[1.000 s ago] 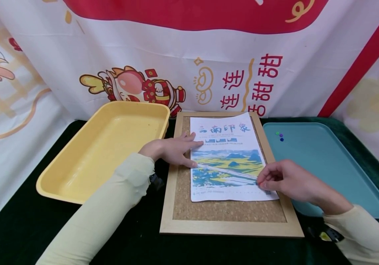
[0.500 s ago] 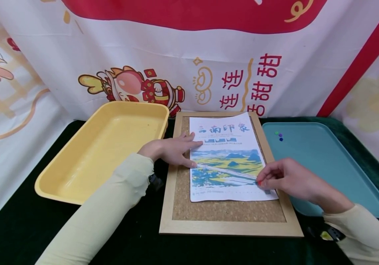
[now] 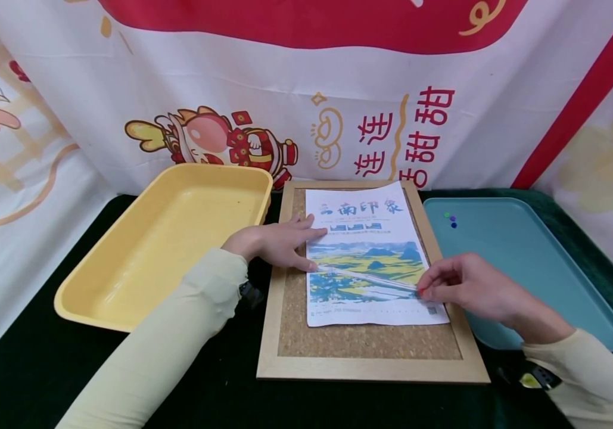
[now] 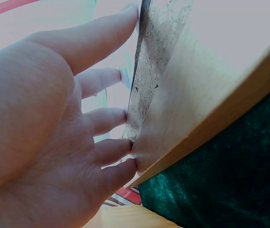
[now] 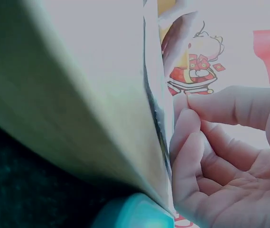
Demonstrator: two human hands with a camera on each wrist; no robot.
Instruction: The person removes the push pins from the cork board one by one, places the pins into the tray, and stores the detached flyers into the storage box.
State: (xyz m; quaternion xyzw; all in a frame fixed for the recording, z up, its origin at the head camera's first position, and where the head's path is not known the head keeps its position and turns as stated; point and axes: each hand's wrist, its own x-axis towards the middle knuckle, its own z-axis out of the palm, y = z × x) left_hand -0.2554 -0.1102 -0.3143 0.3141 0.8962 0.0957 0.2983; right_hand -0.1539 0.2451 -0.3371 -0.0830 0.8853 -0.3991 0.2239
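Note:
A printed paper poster with a blue and yellow landscape lies on a wood-framed cork board. My left hand rests on the poster's left edge with fingers spread; in the left wrist view its thumb and fingers look mostly straight. Near the poster's lower right, my right hand pinches a small red push pin against the paper. Only a bit of red shows between thumb and index finger, so the pin's point is hidden. In the right wrist view the other fingers are curled in.
On the left stands a deep yellow tray. A flat blue-green tray lies right of the board, with several tiny coloured pins near its far left corner. Dark green cloth covers the table, and a printed white curtain hangs behind.
My right hand has shifted very slightly upward at the poster's lower right, and the red pin shows a little more between its fingertips. My left hand stays in place.

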